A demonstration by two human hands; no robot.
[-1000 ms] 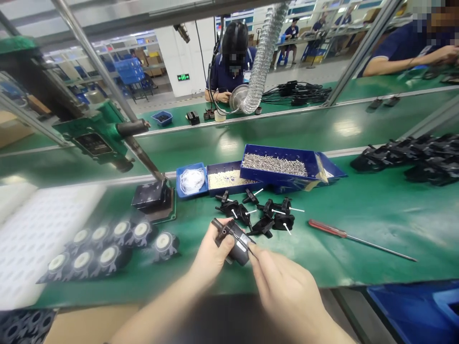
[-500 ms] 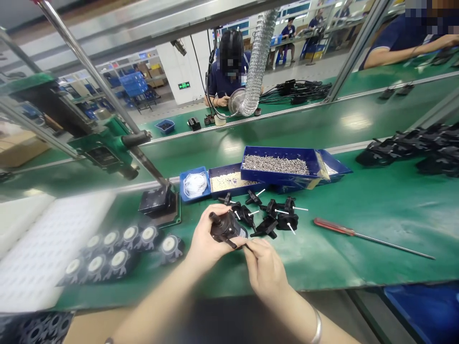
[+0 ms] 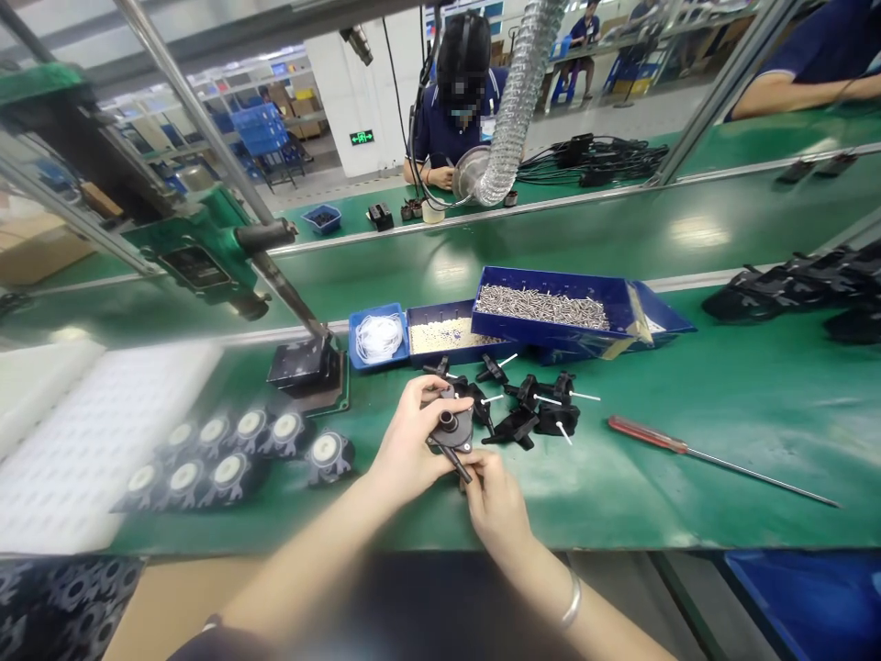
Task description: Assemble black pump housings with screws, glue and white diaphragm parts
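My left hand (image 3: 407,433) is wrapped around a small black pump (image 3: 457,433) with a round stub on its face and a thin spout pointing down to the right. The fingers of my right hand (image 3: 499,503) are pinched at the pump's lower edge; whatever lies behind their tips is hidden. Just beyond my hands lie several black parts with white pins (image 3: 518,426) on the green bench. A blue bin of screws (image 3: 543,332), a bin of small cream pieces (image 3: 440,353) and a blue tray of white rings (image 3: 354,341) stand behind them.
At the right lies a red-handled screwdriver (image 3: 647,433). Black housings with white discs (image 3: 326,452) stand left, beside a white foam tray (image 3: 75,441). A green press (image 3: 199,252) rises at the left. A co-worker (image 3: 447,128) sits across the bench; black assemblies (image 3: 771,285) stand far right.
The pump has been turned in my left hand, so its stub and face now point more towards me. My right hand has shifted slightly along its lower edge. The camera view has tilted slightly.
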